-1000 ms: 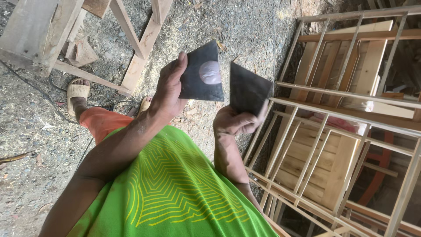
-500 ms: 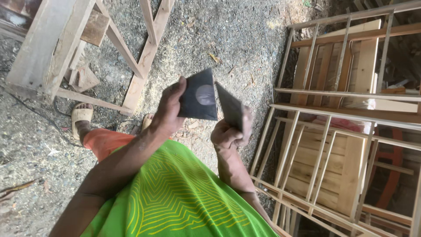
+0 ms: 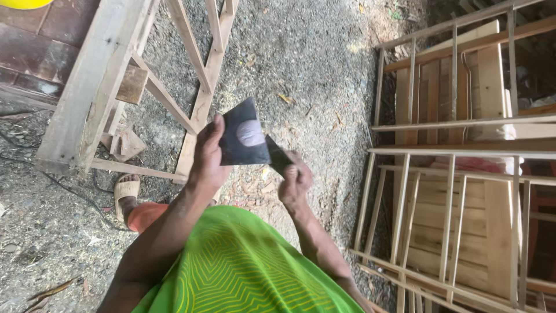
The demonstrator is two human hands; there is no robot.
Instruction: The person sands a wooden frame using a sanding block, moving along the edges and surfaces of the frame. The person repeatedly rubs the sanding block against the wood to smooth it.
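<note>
Left hand (image 3: 205, 159) pinching the dark square sheet (image 3: 243, 136) by its left edge, held out over the gravel ground (image 3: 313, 64); right hand (image 3: 295, 179) closing on a second dark piece (image 3: 278, 155) just beside, lower right.

No packages, signs or screens are in view. The one label-like mark is a pale, rounded grey patch (image 3: 251, 133) on the dark square sheet (image 3: 240, 148) I hold in my left hand (image 3: 207, 162).
</note>
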